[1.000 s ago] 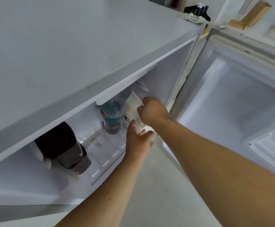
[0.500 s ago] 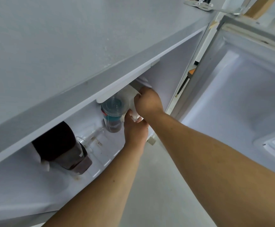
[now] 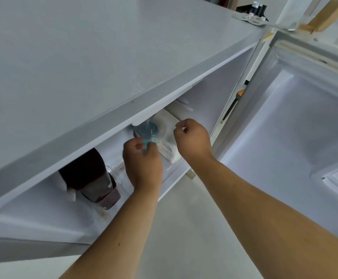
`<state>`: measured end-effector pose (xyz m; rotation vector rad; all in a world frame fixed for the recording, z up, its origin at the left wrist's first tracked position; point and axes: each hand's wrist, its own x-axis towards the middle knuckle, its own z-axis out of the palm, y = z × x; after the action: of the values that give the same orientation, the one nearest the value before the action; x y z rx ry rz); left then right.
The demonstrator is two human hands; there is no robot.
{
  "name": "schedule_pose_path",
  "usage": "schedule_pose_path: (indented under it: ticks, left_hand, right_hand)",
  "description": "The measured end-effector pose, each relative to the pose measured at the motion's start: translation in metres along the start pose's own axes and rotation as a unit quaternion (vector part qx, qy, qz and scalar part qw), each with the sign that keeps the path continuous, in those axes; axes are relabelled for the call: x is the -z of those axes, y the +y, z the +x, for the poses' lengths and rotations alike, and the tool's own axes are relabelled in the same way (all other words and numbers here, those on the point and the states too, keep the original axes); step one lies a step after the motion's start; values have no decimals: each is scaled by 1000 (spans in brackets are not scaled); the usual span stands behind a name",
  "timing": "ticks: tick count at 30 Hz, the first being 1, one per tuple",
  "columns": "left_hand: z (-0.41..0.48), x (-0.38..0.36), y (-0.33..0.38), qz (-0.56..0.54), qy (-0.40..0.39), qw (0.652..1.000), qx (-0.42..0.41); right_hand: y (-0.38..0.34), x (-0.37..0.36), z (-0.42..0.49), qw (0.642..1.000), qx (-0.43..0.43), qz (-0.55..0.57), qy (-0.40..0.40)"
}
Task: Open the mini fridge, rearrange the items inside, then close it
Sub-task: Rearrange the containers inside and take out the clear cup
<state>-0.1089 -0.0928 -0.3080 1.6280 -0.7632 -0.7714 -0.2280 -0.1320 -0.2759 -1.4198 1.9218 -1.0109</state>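
Seen from above through a head-worn lens: mini fridge (image 3: 123, 63) standing open, door (image 3: 297, 125) swung wide to the right, both bare arms reaching into the upper compartment. Left hand (image 3: 143, 164) at the base of a lidded clear cup (image 3: 146, 132) with a teal band, fingers (image 3: 138, 144) curled round its lower part, apparently gripping, though the contact itself partly hidden. Right hand (image 3: 192, 139) just beside a white pouch (image 3: 167, 135) propped against the right inner wall, fingers (image 3: 179, 125) bent in a loose narrow pinch near its top edge; whether touching or just clear of it, impossible to tell. Pouch and cup side by side, touching or nearly so. Dark-lidded jar (image 3: 95, 178) lying tilted well to the left on the same clear shelf (image 3: 170, 169).

Likely step: steadying the pouch upright while shifting the cup alongside. Best done by keeping the cup vertical and gripped low, sliding rather than lifting under the low ceiling, and leaving the pouch leaning on the wall so as not to slump forward. Rearranging judged partway; closing not yet begun.

Both forearms extended forward and slightly up, wrists roughly straight, backs of the hands toward the camera, right arm crossing in front of the door opening.
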Motion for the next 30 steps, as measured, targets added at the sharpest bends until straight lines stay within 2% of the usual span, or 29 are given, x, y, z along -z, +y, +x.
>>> schedule_pose_path:
  ticks: [3, 8, 12, 16, 20, 27, 30]
  left_hand:
    - [12, -5, 9, -23, 27, 999, 20]
    - [29, -15, 9, 13, 34, 998, 57]
    - [28, -15, 5, 20, 4, 999, 37]
    - [19, -7, 5, 1, 6, 999, 33]
    - [-5, 5, -3, -20, -4, 999, 36]
    - [-30, 18, -54, 68, -41, 993, 91]
    - [-29, 19, -72, 67, -49, 988, 132]
  right_hand:
    - [-8, -11, -1, 994, -69, 76, -40]
    - [-18, -28, 4, 992, -70, 92, -55]
    - [-19, -37, 10, 991, -83, 87, -67]
    - [-14, -36, 0, 988, -90, 108, -60]
    - [2, -27, -24, 991, -69, 102, -52]
    - [54, -32, -54, 992, -88, 56, -66]
    - [71, -45, -54, 991, -100, 20, -87]
